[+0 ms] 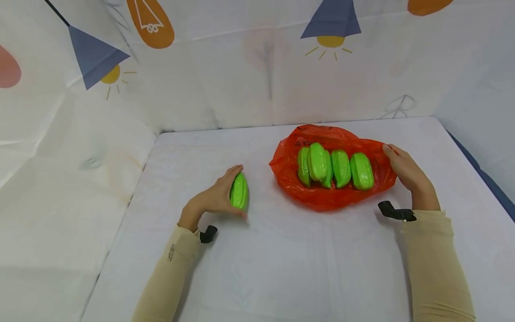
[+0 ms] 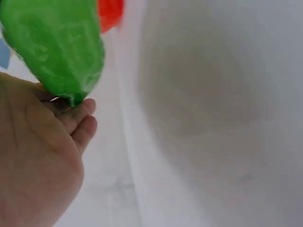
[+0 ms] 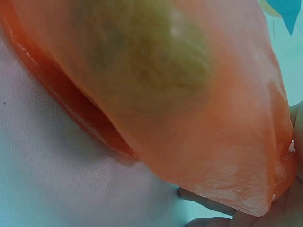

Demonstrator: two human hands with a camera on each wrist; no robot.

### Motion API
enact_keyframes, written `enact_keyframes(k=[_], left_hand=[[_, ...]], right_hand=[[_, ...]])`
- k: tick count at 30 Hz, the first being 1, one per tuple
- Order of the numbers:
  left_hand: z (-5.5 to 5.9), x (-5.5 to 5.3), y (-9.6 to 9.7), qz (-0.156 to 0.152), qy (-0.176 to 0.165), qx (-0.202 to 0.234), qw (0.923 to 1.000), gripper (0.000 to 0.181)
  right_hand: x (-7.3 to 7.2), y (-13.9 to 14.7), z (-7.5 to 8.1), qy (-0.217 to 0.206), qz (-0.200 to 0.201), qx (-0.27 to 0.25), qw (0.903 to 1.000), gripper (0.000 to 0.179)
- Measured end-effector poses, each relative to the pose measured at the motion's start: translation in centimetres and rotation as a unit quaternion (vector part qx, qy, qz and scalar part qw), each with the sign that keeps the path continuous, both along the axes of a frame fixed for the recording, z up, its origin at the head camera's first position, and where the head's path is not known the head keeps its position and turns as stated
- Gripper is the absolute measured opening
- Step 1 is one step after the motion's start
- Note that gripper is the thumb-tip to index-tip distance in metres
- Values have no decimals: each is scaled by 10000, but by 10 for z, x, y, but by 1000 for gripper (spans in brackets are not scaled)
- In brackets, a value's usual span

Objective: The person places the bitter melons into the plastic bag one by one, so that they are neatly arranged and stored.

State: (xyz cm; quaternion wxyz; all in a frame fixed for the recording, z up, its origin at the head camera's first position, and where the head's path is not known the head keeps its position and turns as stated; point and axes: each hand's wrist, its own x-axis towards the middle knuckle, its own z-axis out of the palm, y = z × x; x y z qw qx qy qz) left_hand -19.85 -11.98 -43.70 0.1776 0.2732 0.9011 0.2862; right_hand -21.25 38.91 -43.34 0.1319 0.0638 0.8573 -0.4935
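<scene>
My left hand [image 1: 215, 194] grips a glossy green ribbed fruit-shaped piece [image 1: 240, 191], with its fingers at the far end and the thumb toward the near end. Up close in the left wrist view, the green piece [image 2: 59, 45] narrows to a dark tip beside the curled fingers of the left hand [image 2: 40, 146]. To the right lies a red plastic bag [image 1: 322, 201], spread open, bearing several similar green pieces [image 1: 341, 167]. My right hand [image 1: 408, 172] pinches the bag's right edge. Through the thin film [image 3: 213, 127], a green shape shows blurred in the right wrist view.
A white cloth covers the table [image 1: 281, 268]. Behind it hangs a pale curtain [image 1: 225, 80] printed with lamps and bulbs. Dark camera mounts stick out from both wrists, the right mount [image 1: 396, 212] near the bag.
</scene>
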Motion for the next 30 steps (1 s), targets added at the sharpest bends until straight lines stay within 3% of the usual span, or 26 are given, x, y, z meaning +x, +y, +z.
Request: enact_keyframes(k=[14,20,30], left_hand=[[45,-19,20,21,275,159,9995,132],[56,-23,30,-111,472,396,9980,130],[97,-33,67,-526,937,573,9926,126]], right_hand=[[0,-1,1,-47,-25,0,10000,79],[0,-2,2,-24,0,-17,10000,79],[-2,0,-1,-44,-29,13,10000,79]])
